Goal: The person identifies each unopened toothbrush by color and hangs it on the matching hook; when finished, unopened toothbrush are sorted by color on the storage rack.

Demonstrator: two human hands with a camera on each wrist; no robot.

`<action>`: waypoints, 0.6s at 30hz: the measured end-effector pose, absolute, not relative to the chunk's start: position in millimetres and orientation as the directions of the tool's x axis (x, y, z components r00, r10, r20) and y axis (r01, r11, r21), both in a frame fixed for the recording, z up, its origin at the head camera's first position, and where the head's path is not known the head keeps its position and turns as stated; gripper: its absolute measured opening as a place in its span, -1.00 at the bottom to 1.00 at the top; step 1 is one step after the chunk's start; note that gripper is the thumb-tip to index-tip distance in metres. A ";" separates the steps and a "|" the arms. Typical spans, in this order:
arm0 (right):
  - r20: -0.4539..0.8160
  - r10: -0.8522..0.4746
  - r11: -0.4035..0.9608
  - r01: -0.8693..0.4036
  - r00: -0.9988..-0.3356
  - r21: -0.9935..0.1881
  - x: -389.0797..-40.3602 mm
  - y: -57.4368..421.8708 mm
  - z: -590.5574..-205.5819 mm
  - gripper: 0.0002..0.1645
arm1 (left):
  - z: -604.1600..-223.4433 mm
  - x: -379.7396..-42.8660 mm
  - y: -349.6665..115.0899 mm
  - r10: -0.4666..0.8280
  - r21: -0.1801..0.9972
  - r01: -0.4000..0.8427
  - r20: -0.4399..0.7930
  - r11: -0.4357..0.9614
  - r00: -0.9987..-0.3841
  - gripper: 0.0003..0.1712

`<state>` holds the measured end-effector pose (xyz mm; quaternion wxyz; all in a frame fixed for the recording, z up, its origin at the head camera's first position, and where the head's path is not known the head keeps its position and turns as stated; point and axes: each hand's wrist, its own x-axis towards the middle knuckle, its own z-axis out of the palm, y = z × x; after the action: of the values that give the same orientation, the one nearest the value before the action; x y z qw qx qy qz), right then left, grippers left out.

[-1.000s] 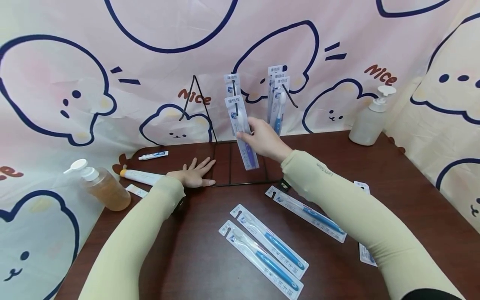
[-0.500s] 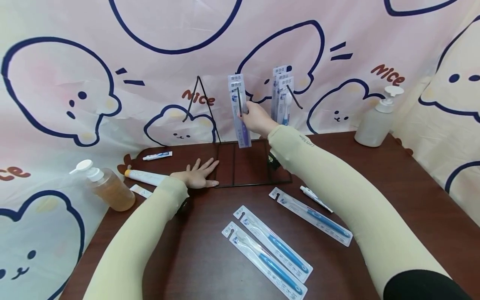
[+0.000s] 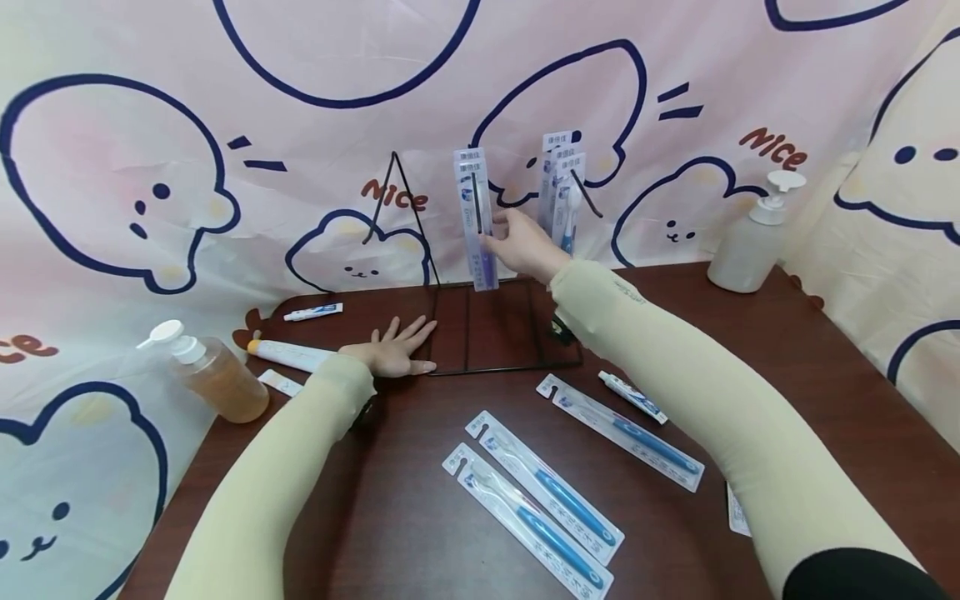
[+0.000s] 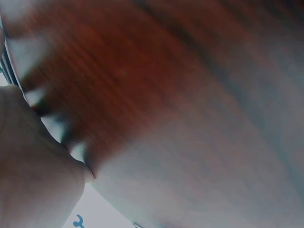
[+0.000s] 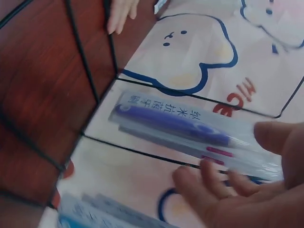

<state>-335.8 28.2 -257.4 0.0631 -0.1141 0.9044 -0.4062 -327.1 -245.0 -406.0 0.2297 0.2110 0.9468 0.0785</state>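
Two packaged toothbrushes hang one before the other on a hook of the black wire rack (image 3: 431, 333); the front toothbrush (image 3: 480, 250) has a purple handle. Beside their right edge is my right hand (image 3: 525, 246). In the right wrist view, its thumb and fingers (image 5: 190, 183) stand apart around the purple toothbrush (image 5: 166, 121), not pinching it. My left hand (image 3: 393, 350) lies with fingers spread on the table at the left side of the rack base. The left wrist view shows mostly blurred tabletop and part of that hand.
More packaged toothbrushes (image 3: 564, 196) hang on the right hook. Several blue ones, including a toothbrush (image 3: 528, 521), lie on the table (image 3: 390, 517). Toothpaste tubes (image 3: 292, 356) and an amber pump bottle (image 3: 225, 383) are at left. A clear pump bottle (image 3: 750, 250) stands back right.
My right hand pushed the purple toothbrush back along the hook against the one behind, then its fingers came off and moved slightly right. My left hand stayed put.
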 end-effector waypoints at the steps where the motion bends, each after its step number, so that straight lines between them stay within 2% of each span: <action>1: -0.029 -0.275 0.664 -0.169 -0.961 -0.729 -328.6 32.9 -258.2 -0.24 | -406.2 -326.7 -246.1 0.435 0.251 0.360 -0.403 0.898 -0.805 -0.03; 4: -0.040 -0.352 0.737 -0.251 -0.935 -0.627 -300.1 51.9 -256.9 -0.19 | -406.1 -326.4 -248.6 0.438 0.260 0.358 -0.401 0.896 -0.805 -0.03; 9: -0.043 -0.404 0.817 -0.339 -0.914 -0.466 -241.3 108.5 -260.0 -0.29 | -403.9 -327.5 -248.1 0.431 0.254 0.354 -0.400 0.900 -0.809 -0.03; 13: -0.021 -0.303 0.900 -0.279 -0.953 -0.335 -197.0 176.8 -289.2 -0.22 | -405.3 -329.7 -243.7 0.452 0.263 0.372 -0.405 0.890 -0.795 -0.02; 18: -0.142 -0.124 0.960 -0.083 -0.982 -0.268 -166.8 253.3 -345.2 0.14 | -407.1 -329.8 -245.4 0.430 0.246 0.356 -0.415 0.902 -0.802 -0.02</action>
<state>-166.8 253.3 -345.2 0.0787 -0.0526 0.9868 -0.1316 -329.8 -245.4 -407.1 0.2367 0.2076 0.9459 0.0782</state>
